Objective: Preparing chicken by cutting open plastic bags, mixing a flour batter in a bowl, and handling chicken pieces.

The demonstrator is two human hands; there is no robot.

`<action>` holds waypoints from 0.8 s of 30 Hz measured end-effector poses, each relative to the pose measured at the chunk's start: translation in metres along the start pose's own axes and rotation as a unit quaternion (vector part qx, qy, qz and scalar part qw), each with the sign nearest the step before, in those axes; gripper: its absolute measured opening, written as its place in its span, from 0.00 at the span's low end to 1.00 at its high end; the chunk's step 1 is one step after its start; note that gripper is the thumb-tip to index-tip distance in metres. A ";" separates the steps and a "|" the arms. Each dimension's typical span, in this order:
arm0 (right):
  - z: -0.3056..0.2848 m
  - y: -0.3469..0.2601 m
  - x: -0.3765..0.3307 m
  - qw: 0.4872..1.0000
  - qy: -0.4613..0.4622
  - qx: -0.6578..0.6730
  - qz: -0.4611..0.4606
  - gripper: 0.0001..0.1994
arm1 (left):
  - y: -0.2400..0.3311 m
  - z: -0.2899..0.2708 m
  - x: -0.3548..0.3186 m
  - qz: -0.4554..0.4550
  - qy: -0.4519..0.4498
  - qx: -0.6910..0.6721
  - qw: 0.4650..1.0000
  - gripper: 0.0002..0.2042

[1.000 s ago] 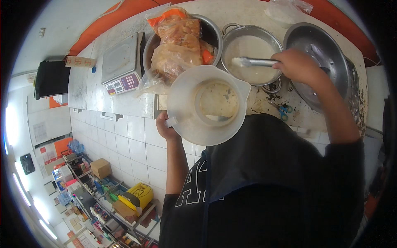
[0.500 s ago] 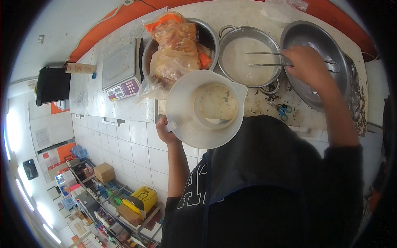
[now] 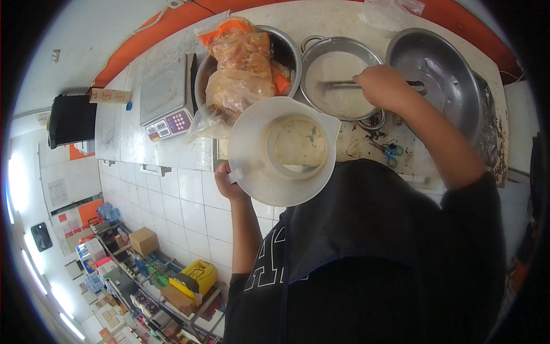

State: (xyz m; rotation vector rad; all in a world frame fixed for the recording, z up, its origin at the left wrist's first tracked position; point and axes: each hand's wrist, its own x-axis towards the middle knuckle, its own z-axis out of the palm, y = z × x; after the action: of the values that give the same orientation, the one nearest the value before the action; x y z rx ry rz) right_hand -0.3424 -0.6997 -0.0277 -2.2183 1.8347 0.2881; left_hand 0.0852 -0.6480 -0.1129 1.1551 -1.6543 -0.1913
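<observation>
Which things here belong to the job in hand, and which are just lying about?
In use:
metal tongs, in the right hand
two-handled metal pot of pale liquid, under the tongs
translucent plastic pitcher, in the left hand

Seemingly just lying about:
blue-handled scissors
digital weighing scale
cardboard box

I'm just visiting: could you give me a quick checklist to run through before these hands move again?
1. Left hand gripping the pitcher by its handle: ok.
2. Right hand holding the tongs: ok.
3. Tongs' front end within the rim of the pot: ok; whether it touches the white mixture: cannot tell.
4. Scissors apart from both hands: ok.
5. Counter clean around the scissors: not ok, dark specks.
6. Pitcher dry inside: cannot tell.
</observation>
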 end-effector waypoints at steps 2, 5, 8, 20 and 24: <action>0.000 0.003 0.005 0.997 0.034 -0.052 0.041 0.10 | 0.000 0.000 -0.001 -0.043 -0.026 -0.048 0.998 0.13; -0.016 0.002 -0.007 0.994 0.006 -0.070 0.089 0.09 | -0.013 -0.008 -0.010 -0.266 -0.019 -0.337 0.903 0.13; -0.040 0.002 -0.021 0.988 -0.115 -0.047 0.086 0.08 | -0.032 -0.007 -0.022 -0.115 -0.028 -0.107 0.987 0.12; -0.033 0.038 -0.053 0.880 -0.189 0.429 0.072 0.16 | 0.005 -0.002 -0.001 -0.018 -0.023 0.095 0.995 0.15; -0.039 0.050 -0.073 0.864 -0.130 0.478 0.086 0.18 | -0.019 -0.012 -0.012 -0.047 -0.037 -0.026 0.998 0.09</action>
State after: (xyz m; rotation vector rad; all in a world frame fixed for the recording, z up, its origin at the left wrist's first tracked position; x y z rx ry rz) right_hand -0.4052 -0.6524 0.0286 -1.2610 1.5203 -0.2509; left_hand 0.1063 -0.6443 -0.1275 1.1996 -1.6523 -0.3384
